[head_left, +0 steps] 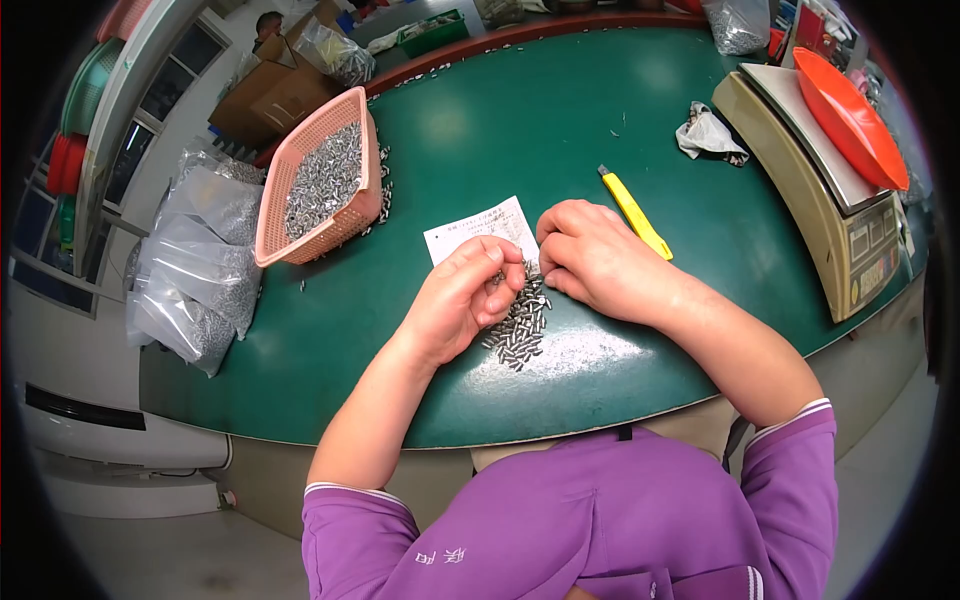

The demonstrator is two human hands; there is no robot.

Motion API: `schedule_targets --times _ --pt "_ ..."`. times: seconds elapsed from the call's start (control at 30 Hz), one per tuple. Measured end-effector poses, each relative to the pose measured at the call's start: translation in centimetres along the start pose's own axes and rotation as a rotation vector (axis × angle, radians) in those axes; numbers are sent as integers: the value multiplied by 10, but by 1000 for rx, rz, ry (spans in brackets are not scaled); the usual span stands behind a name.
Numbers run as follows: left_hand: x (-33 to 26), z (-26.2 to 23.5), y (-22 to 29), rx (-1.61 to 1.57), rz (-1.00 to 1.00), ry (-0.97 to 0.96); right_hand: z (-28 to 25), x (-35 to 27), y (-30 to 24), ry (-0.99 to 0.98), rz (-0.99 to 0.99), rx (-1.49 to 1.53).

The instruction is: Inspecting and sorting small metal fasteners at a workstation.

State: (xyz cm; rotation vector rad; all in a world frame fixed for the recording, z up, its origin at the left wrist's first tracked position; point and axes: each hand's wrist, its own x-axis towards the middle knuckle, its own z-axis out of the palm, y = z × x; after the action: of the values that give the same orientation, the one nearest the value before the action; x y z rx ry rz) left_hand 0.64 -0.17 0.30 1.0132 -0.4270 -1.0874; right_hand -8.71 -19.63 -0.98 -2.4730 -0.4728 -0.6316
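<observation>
- Head view: green bench (560, 130) with a curved near edge and a red-brown far edge fills most of the frame; grey floor below, window frames along the left wall.
- Person in a purple top with white-trimmed sleeves sits at the near edge, both forearms reaching in over the bench.
- Beige weighing scale (830, 200) at the right edge of the bench, with an orange scoop tray (850, 115) resting tilted on its platform.
- Clear plastic bags (195, 265) of small metal parts are stacked off the left edge.
- Pink mesh basket (320, 185) at the far left of the bench, partly filled with small metal pieces.
- Cardboard boxes (275, 90) beyond the far left corner.
- Left hand (465, 295) near the middle of the near edge, fingers curled in and pinching some of the small metal pins (520, 325).
- Right hand (595, 260) just beside it, fingers curled down onto the pins; cannot tell whether it grips any.
- Pins lie in a loose grey pile between and just below both hands, near the near edge.
- White paper slip (470, 230) just beyond the hands, partly under them.
- Yellow utility knife (632, 210) just beyond the right hand.
- Crumpled white bag (705, 135) near the scale.
</observation>
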Motion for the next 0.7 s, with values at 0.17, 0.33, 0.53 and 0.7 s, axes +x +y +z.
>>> schedule_targets --times 0.17,0.33,0.53,0.7 --pt "-1 5 -1 126 -21 57 -8 9 -4 78 46 122" --pt "-3 9 -1 184 -54 2 -7 12 -9 142 -64 144" --pt "-3 11 0 193 -71 30 -8 11 -11 149 -76 158" --pt "-2 5 0 101 -36 -34 -9 10 -10 163 11 149"
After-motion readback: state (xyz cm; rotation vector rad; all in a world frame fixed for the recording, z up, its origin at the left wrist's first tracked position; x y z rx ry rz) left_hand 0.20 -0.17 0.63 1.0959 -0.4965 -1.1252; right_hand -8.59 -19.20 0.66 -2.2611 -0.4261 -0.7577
